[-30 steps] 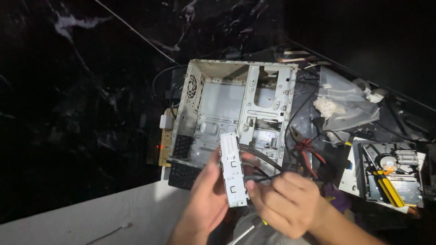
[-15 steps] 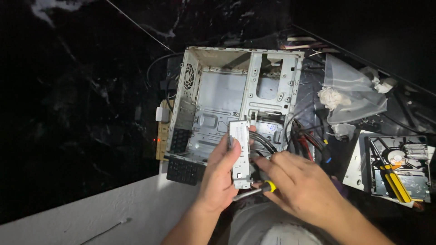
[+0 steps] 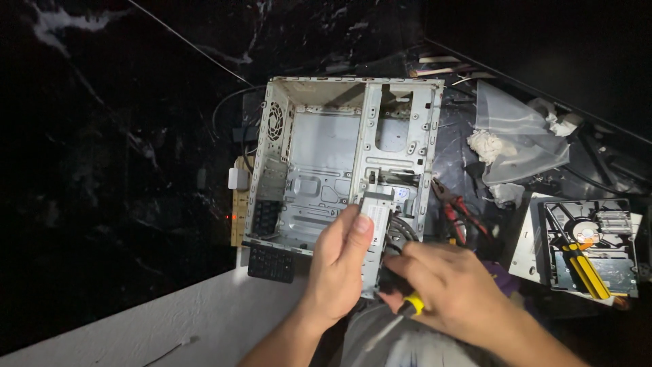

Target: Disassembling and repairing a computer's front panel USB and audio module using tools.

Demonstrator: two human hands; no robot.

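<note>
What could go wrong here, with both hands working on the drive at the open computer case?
The left hand pinches the silver drive by its edge only, so it could slip onto the metal computer case. The right hand crowds a yellow-handled screwdriver against black cables, which might snag or be nicked. Lighting is dim, so a loose screw could easily be lost.

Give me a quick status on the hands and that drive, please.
Left hand gripping grey drive. Right hand holding yellow-handled screwdriver beside it. Black cables crowd behind.
</note>
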